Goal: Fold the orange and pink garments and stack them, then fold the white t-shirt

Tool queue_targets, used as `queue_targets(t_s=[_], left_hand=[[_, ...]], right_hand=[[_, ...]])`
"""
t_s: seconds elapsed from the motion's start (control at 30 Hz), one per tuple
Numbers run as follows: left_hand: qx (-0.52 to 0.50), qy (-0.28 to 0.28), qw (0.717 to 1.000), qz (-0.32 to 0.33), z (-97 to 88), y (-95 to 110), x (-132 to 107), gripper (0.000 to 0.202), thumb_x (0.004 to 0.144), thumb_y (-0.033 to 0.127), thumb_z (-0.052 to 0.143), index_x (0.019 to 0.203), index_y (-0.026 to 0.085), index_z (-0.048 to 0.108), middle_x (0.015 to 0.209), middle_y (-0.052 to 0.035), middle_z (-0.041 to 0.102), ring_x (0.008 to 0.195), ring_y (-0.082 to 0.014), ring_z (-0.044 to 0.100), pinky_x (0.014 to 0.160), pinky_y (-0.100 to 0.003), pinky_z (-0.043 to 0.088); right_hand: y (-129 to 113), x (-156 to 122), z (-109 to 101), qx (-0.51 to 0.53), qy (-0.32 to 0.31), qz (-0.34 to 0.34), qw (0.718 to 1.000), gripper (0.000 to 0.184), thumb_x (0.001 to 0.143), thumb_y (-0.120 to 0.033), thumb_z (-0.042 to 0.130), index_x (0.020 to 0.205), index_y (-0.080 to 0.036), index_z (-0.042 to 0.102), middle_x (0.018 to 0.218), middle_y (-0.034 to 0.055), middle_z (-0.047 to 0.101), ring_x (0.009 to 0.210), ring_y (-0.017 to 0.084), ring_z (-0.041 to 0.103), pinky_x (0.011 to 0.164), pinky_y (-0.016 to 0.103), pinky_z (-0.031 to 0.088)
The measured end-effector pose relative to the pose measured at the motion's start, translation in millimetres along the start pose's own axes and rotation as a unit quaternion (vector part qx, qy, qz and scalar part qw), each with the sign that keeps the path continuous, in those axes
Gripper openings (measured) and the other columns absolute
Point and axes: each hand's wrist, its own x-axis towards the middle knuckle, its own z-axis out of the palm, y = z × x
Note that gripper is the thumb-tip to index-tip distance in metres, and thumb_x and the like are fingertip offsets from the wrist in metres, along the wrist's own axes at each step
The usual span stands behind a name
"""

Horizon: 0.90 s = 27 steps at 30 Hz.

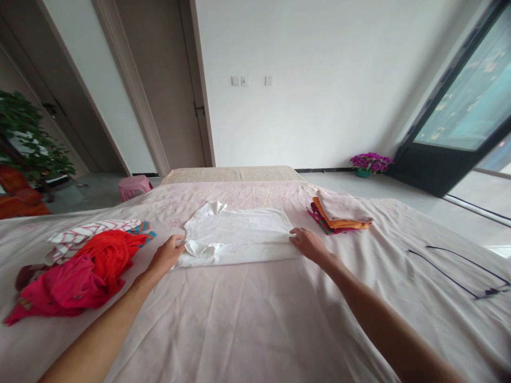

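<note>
A white garment (238,235) lies folded into a long strip across the middle of the pale pink bed sheet (255,319). My left hand (168,253) pinches its left end, fingers closed on the cloth. At the strip's right edge my right hand (309,243) grips the fabric with curled fingers. Both arms reach forward over the bed.
A loose heap of red, pink and striped clothes (80,266) lies to the left. A folded stack of orange, pink and patterned cloths (339,215) sits to the right. A black cord (459,271) runs across the sheet's right side. A pink stool (134,186), a plant and doors stand beyond.
</note>
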Motion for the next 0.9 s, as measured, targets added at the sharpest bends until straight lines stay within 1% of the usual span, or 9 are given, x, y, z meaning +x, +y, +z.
queue_targets(t_s=[0.1,0.17,0.27,0.37,0.47,0.57,0.67,0.8,0.9], left_hand=[[-0.026,-0.006,1.0,0.016,-1.5,-18,-10,0.067,0.076,0.046,0.061,0.136,0.018,0.05,0.084,-0.004,0.072,0.077,-0.0236,0.068,0.068,-0.029,0.047],[-0.076,-0.021,0.996,0.037,-3.5,-30,-20,0.076,0.072,0.047,0.066,0.138,0.016,0.047,0.077,-0.0006,0.07,0.07,-0.0215,0.066,0.065,-0.029,0.047],[-0.156,-0.03,0.985,0.07,-3.3,-40,-33,0.073,0.07,0.046,0.066,0.134,0.015,0.051,0.073,0.0012,0.067,0.067,-0.0194,0.064,0.066,-0.029,0.049],[-0.189,0.003,0.976,0.106,-0.6,-34,-38,0.062,0.075,0.045,0.061,0.13,0.017,0.054,0.078,0.0004,0.067,0.073,-0.0186,0.064,0.07,-0.029,0.05],[-0.2,0.043,0.97,0.132,-0.4,-19,-38,0.057,0.079,0.046,0.056,0.129,0.019,0.055,0.083,-0.0005,0.067,0.074,-0.0176,0.063,0.069,-0.028,0.05],[-0.197,0.044,0.969,0.14,-4.6,-14,-40,0.053,0.082,0.046,0.051,0.128,0.019,0.056,0.086,-0.0007,0.065,0.068,-0.0157,0.061,0.063,-0.026,0.048],[-0.162,0.004,0.977,0.136,-10.5,-29,-50,0.05,0.084,0.044,0.048,0.128,0.021,0.054,0.086,0.0005,0.063,0.062,-0.014,0.057,0.059,-0.025,0.045],[-0.06,-0.122,0.986,0.095,-19.3,-54,-68,0.049,0.08,0.038,0.052,0.126,0.021,0.056,0.084,-0.0001,0.067,0.07,-0.0173,0.064,0.066,-0.026,0.049],[0.016,-0.099,0.99,0.098,-25.8,-51,-75,0.054,0.079,0.038,0.055,0.13,0.022,0.056,0.105,-0.0058,0.069,0.085,-0.0203,0.069,0.072,-0.027,0.05]], right_hand=[[4,-17,3,-0.035,0.073,-0.04,0.996,0.033,0.095,-0.029,0.051,0.125,-0.021,0.063,0.118,0.0114,0.066,0.104,0.025,0.06,0.087,0.033,0.043],[3,-33,1,-0.033,0.086,-0.105,0.99,0.031,0.094,-0.028,0.054,0.122,-0.021,0.064,0.116,0.0107,0.066,0.106,0.025,0.058,0.092,0.035,0.041],[-1,-53,-2,-0.007,0.037,-0.212,0.977,0.026,0.092,-0.027,0.056,0.115,-0.023,0.067,0.109,0.0079,0.067,0.101,0.022,0.058,0.09,0.034,0.042],[-7,-55,0,-0.029,0.0,-0.261,0.965,0.028,0.091,-0.018,0.053,0.115,-0.023,0.067,0.103,0.0068,0.066,0.096,0.02,0.058,0.087,0.032,0.041],[-13,-44,1,-0.073,0.0,-0.249,0.966,0.032,0.089,-0.008,0.047,0.108,-0.021,0.07,0.097,0.0074,0.066,0.091,0.019,0.058,0.082,0.031,0.039],[-16,-38,-3,-0.07,0.016,-0.235,0.969,0.035,0.084,-0.003,0.045,0.1,-0.02,0.072,0.094,0.007,0.066,0.089,0.018,0.057,0.081,0.03,0.039],[-16,-50,-14,-0.038,0.025,-0.242,0.969,0.037,0.076,-0.002,0.045,0.095,-0.02,0.071,0.092,0.006,0.067,0.089,0.019,0.058,0.082,0.029,0.04],[-11,-74,-27,0.018,-0.049,-0.236,0.97,0.038,0.069,-0.005,0.049,0.092,-0.023,0.071,0.09,0.0032,0.07,0.088,0.018,0.062,0.082,0.028,0.043],[-9,-74,-33,0.068,-0.071,-0.174,0.98,0.032,0.076,-0.014,0.052,0.099,-0.026,0.072,0.096,0.0024,0.071,0.087,0.018,0.064,0.078,0.027,0.045]])
